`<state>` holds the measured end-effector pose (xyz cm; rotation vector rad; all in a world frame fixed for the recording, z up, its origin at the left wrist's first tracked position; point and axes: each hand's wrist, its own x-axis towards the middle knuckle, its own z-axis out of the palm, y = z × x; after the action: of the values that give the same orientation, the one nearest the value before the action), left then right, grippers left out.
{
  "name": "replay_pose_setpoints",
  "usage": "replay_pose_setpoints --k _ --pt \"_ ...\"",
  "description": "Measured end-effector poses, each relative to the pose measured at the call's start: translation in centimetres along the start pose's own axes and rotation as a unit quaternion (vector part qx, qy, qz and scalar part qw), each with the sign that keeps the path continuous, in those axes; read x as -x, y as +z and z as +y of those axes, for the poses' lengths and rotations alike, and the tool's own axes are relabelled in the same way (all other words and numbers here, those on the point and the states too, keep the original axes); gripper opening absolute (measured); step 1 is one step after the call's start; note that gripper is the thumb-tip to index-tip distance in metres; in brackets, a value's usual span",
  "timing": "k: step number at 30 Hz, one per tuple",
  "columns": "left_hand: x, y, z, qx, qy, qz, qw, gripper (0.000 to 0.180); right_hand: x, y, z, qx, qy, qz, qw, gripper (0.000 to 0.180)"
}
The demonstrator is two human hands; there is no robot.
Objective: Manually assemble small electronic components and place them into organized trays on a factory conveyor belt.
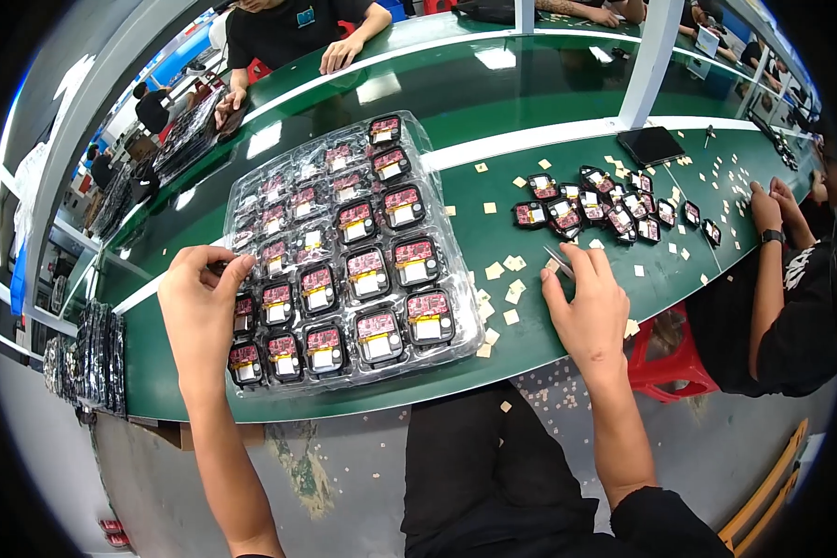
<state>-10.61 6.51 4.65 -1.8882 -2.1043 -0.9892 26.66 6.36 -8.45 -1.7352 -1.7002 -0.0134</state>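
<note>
A clear plastic tray (471, 327) lies on the green table in front of me. Rows of small black-cased modules (367, 272), with red circuit boards and white and yellow patches, sit in its pockets. My left hand (200, 312) is at the tray's left edge with thumb and forefinger pinched; what is between them, if anything, cannot be made out. To the right of the tray, my right hand (591, 312) grips thin tweezers (559, 261), their tips pointing up and left. Small pale square pieces (513, 292) lie scattered beside the tweezers.
Beyond my right hand is a loose pile of similar modules (620, 219). A dark flat screen device (650, 146) rests by a white post (649, 65). Stacked trays (98, 358) stand at the left table end. Co-workers sit across and to the right, near a red stool (671, 358).
</note>
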Motion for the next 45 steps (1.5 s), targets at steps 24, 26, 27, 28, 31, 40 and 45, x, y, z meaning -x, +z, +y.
replay_pose_setpoints --k 24,26,27,28,31,40,45 --pt "2.5 -0.9 -0.6 -0.1 0.058 -0.166 0.979 0.068 -2.4 -0.5 -0.6 0.031 0.021 -0.04 0.998 0.049" --pt "2.5 -1.6 -0.1 -0.108 0.041 -0.194 0.974 0.07 -3.4 -0.8 -0.8 0.055 0.025 -0.037 0.997 0.048" --pt "2.4 -1.6 0.1 -0.104 0.044 -0.204 0.972 0.07 -3.8 -0.5 -0.4 0.059 0.024 -0.031 0.998 0.044" --pt "2.3 -1.4 0.0 -0.1 0.048 -0.213 0.971 0.071 -4.0 -0.1 0.2 0.066 0.018 -0.025 0.997 0.037" --pt "2.4 -1.3 -0.6 -0.09 0.047 -0.203 0.974 0.07 -4.4 0.3 0.7 0.075 0.031 -0.026 0.996 0.028" --pt "6.4 -3.1 1.8 0.106 0.091 0.08 0.987 0.051 -4.5 -0.8 0.8 -0.001 0.014 0.021 1.0 0.025" --pt "14.9 -1.2 6.2 0.407 0.122 -0.047 0.904 0.043 0.5 -5.7 -2.5 -0.371 -0.023 0.0 0.928 0.031"
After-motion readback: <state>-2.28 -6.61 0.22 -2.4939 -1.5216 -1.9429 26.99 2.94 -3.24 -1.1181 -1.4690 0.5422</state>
